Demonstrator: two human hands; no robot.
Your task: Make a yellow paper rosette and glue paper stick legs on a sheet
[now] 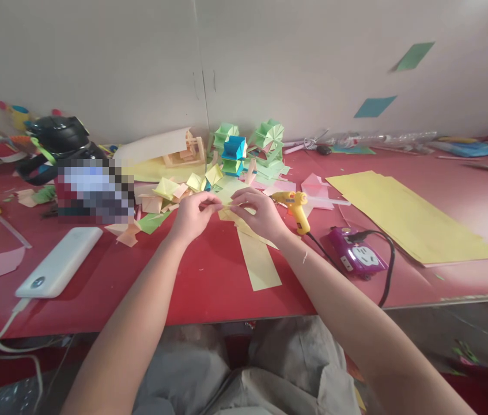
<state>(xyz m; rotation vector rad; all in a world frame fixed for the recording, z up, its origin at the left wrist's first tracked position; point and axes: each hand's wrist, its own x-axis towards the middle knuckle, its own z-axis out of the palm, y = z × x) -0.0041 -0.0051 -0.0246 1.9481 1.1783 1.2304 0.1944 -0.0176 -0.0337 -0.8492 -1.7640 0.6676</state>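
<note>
So closest to the camera you've got grey trousers (244, 369) under the edge of the red table (209, 288), with both bare forearms reaching out over it. The left hand (192, 216) and the right hand (258, 214) meet in the middle, fingertips pinched shut on a small folded yellow paper piece (227, 206) held between them, just above the tabletop. Can't really tell how the fold looks, it's too small and half covered by the fingers.

Right under the right hand's fingers, a long yellow paper strip (258, 262) lies flat on the table, running back toward the table edge. Just to the right of those fingers sits a yellow glue gun (295, 206), and a bit nearer than that a purple power socket (356, 253) with a black cable plugged in. Further right, well apart from the hands, there's a stack of big yellow sheets (412, 219).

Off to the left of the left fingers, a white power bank (60, 262) with a white cord lies near the table edge. Just past the fingertips there's a scatter of small yellow and peach folded bits (170, 193), and beyond that a pile of green and blue folded paper shapes (248, 147) up against the white wall (269, 57).
</note>
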